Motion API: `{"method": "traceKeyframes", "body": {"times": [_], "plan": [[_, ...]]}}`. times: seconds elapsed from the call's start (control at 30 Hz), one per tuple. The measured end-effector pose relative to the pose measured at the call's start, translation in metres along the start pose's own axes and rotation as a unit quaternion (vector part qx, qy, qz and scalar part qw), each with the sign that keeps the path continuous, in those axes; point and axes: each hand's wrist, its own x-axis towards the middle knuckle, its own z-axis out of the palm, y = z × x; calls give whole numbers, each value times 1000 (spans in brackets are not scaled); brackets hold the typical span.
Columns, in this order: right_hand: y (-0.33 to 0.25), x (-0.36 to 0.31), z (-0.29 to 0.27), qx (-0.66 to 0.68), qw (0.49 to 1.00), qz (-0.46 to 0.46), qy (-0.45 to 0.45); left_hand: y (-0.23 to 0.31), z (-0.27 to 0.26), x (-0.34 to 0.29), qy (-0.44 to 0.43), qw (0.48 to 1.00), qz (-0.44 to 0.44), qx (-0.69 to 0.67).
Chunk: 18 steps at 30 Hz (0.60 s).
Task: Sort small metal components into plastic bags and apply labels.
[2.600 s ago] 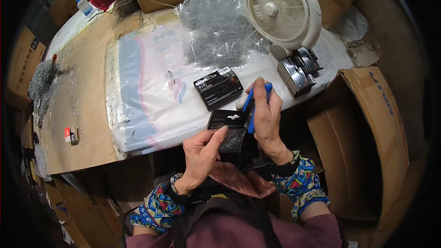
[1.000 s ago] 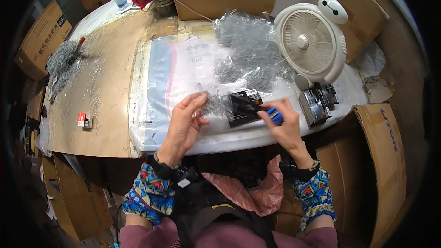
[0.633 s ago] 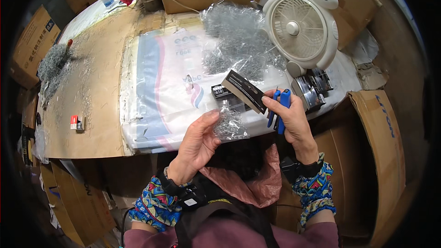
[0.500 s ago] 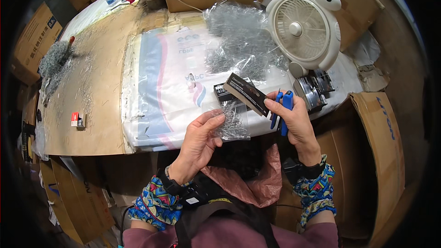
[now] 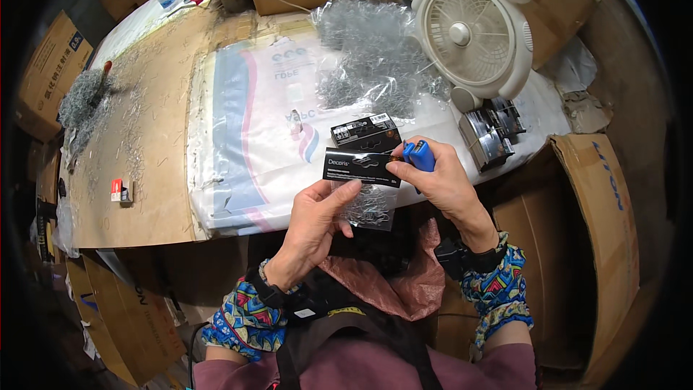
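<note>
My left hand [image 5: 315,218] pinches a small clear plastic bag [image 5: 374,218] of thin silvery wire hooks near the table's front edge. Across the top of the bag lies a black folded header card [image 5: 354,166] with a hanging slot; my left thumb touches its lower edge. Between thumb and fingers, my right hand [image 5: 444,180] grips the card's right end. That same hand also keeps a blue-handled hand tool [image 5: 419,156] in its grip; the tool's exact kind is mostly hidden. Just behind, a stack of similar black cards [image 5: 364,132] rests on the white plastic sheet.
A large clear bag of wire hooks [image 5: 368,58] lies behind the cards. To its right stands a white fan [image 5: 469,36], with packed black-carded bags [image 5: 487,137] before it. A loose hook heap [image 5: 81,97] and a small red-and-white box [image 5: 121,191] sit left. An open carton [image 5: 603,195] stands right.
The black card has swung from a tilted position to nearly level and come down over the bag's top. My right hand has moved left, bringing the blue-handled tool along.
</note>
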Motion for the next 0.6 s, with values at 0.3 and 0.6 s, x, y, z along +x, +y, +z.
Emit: {"method": "traceKeyframes", "body": {"times": [0.3, 0.6], "plan": [[-9, 7, 12, 120, 953, -95, 260, -12, 4, -3, 42, 979, 152, 132], [-4, 5, 39, 173, 957, -74, 222, -20, 13, -6, 34, 963, 199, 180]]}}
